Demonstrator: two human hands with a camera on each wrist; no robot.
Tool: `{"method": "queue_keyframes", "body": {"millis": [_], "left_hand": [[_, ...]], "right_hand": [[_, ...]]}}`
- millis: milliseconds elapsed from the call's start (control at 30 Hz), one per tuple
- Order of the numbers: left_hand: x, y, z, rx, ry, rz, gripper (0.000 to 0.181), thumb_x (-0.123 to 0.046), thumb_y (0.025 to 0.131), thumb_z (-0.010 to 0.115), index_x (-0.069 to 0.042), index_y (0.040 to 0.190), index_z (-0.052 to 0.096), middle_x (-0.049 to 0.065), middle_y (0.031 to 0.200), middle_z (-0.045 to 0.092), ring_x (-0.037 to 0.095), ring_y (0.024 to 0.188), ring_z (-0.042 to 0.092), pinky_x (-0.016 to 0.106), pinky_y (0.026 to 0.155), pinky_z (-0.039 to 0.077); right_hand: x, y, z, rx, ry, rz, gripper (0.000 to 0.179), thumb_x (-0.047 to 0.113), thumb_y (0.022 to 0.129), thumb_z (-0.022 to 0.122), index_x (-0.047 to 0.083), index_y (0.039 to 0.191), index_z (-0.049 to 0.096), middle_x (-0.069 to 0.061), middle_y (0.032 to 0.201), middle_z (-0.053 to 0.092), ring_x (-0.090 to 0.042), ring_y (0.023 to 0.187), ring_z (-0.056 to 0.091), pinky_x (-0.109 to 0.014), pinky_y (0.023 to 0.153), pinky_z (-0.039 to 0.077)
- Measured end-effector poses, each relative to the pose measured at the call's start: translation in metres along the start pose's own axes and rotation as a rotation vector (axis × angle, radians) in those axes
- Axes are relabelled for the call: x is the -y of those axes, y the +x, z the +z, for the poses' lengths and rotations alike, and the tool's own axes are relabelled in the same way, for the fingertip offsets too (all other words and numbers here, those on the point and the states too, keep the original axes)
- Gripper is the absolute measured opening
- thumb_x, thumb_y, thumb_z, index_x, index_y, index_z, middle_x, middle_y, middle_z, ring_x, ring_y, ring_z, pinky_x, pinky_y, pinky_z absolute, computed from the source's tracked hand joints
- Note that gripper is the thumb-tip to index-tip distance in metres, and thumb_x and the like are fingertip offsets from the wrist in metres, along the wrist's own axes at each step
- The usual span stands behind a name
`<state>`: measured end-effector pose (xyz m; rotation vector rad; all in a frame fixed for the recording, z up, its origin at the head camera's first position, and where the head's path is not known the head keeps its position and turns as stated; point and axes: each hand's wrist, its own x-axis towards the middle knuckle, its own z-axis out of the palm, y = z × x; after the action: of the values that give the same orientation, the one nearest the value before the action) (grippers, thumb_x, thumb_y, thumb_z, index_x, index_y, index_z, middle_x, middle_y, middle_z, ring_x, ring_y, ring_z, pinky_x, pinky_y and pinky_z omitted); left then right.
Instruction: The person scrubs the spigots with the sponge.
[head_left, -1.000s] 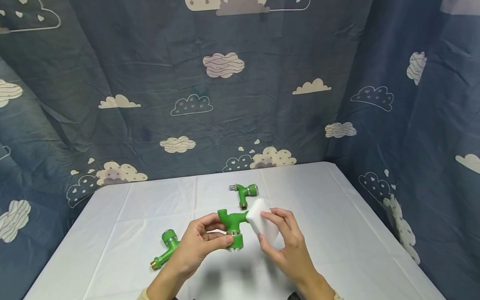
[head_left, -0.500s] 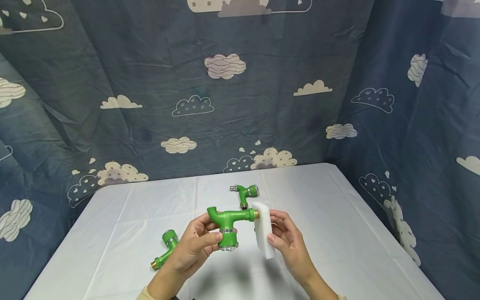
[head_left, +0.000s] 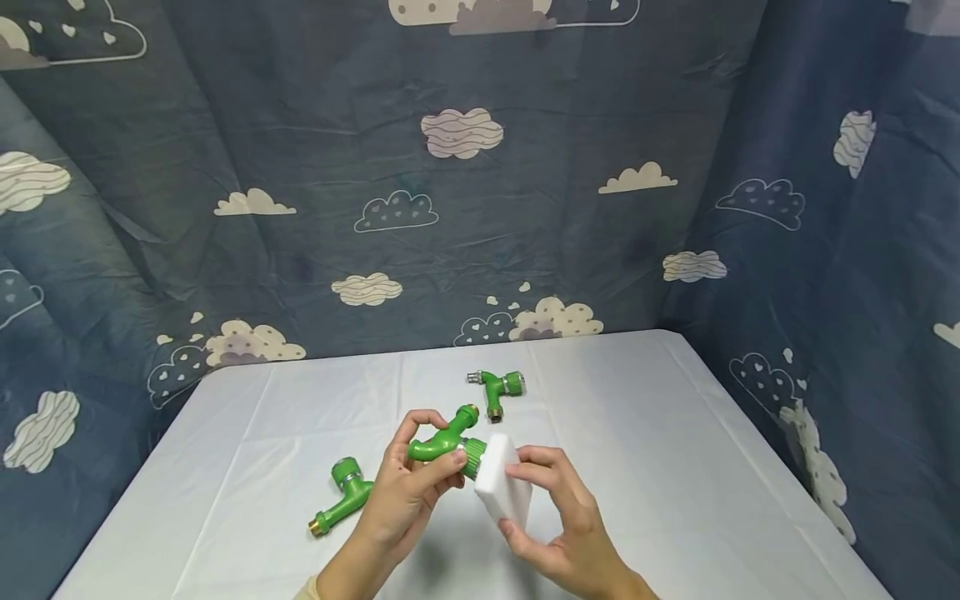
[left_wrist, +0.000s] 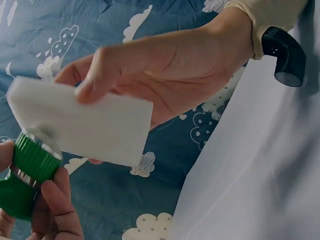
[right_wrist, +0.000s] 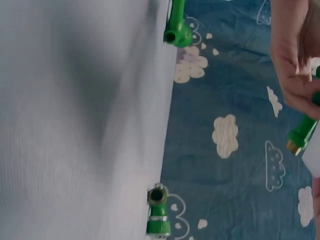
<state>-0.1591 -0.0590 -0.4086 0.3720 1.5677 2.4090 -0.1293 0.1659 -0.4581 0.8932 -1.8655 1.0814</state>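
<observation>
Above the table's middle, my left hand (head_left: 408, 487) pinches a green garden tap (head_left: 438, 444) between thumb and fingers. Its ribbed knob (left_wrist: 36, 157) faces right, and its brass threaded end (right_wrist: 294, 146) points away from me. My right hand (head_left: 566, 521) holds a white sponge block (head_left: 504, 483) between thumb and fingers. In the left wrist view the sponge's flat face (left_wrist: 90, 122) lies against the clear end of the knob. Only part of the left hand (right_wrist: 292, 65) shows at the right wrist view's edge.
A second green tap (head_left: 347, 496) lies on the white-covered table (head_left: 247, 500), left of my left hand. Another tap with a metal nozzle (head_left: 498, 390) stands farther back. A dark cloud-print curtain (head_left: 525, 208) encloses the table behind and at the sides.
The tap has turned in my left hand, its knob swinging from pointing down to facing right. The sponge has moved from the brass threaded end to the knob's end.
</observation>
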Motion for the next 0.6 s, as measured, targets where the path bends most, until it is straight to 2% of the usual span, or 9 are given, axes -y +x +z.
{"method": "queue_keyframes", "body": {"millis": [167,233,333,467,533,600], "left_hand": [[0.0005,-0.0013,0.0018,0.043,0.017,-0.001,0.042,0.002,0.095,0.075,-0.021,0.122,0.052,-0.008,0.092,0.075,0.007,0.08,0.066,0.023,0.075,0.057],[0.0001,-0.0014,0.0024,0.038,0.046,0.001,0.041,0.001,0.095,0.076,-0.02,0.122,0.053,-0.007,0.094,0.076,0.008,0.082,0.068,0.025,0.077,0.059],[0.0023,-0.0002,0.0041,-0.001,0.084,0.01,0.036,0.0,0.095,0.077,-0.016,0.119,0.055,-0.004,0.099,0.076,0.01,0.087,0.072,0.028,0.082,0.064],[0.0069,0.001,0.0086,-0.079,0.087,0.021,0.018,-0.008,0.1,0.074,-0.01,0.114,0.061,0.002,0.104,0.076,0.015,0.092,0.076,0.032,0.087,0.067],[0.0066,0.0002,0.01,-0.101,0.087,0.032,0.013,-0.012,0.103,0.072,-0.008,0.113,0.065,0.004,0.107,0.076,0.018,0.095,0.077,0.033,0.088,0.067],[0.0043,-0.0006,0.0103,-0.111,0.115,0.052,0.017,-0.016,0.105,0.07,-0.007,0.118,0.065,0.006,0.112,0.078,0.018,0.099,0.076,0.032,0.089,0.066]], "right_hand": [[-0.0046,-0.0007,-0.0046,-0.037,-0.03,0.158,0.061,0.0,0.079,0.082,0.003,0.137,0.063,-0.01,0.13,0.064,-0.014,0.113,0.063,-0.019,0.089,0.056],[-0.006,-0.0009,-0.0063,-0.058,-0.012,0.185,0.064,-0.003,0.077,0.08,0.003,0.137,0.062,-0.009,0.13,0.064,-0.013,0.114,0.062,-0.019,0.09,0.055],[-0.006,-0.0014,-0.0059,-0.068,0.021,0.114,0.058,0.001,0.078,0.081,-0.001,0.134,0.063,-0.013,0.128,0.064,-0.015,0.114,0.062,-0.018,0.09,0.055],[-0.0056,-0.0028,-0.003,-0.035,0.02,0.02,0.052,0.012,0.084,0.084,-0.002,0.13,0.064,-0.017,0.127,0.063,-0.019,0.113,0.063,-0.019,0.089,0.056],[-0.0067,-0.0031,-0.0028,-0.025,0.0,0.04,0.053,0.011,0.083,0.084,0.0,0.131,0.064,-0.015,0.128,0.063,-0.018,0.111,0.063,-0.019,0.088,0.056],[-0.008,-0.0025,-0.0042,-0.03,-0.029,0.103,0.058,0.006,0.078,0.084,0.002,0.133,0.065,-0.012,0.128,0.064,-0.017,0.11,0.063,-0.019,0.088,0.056]]}}
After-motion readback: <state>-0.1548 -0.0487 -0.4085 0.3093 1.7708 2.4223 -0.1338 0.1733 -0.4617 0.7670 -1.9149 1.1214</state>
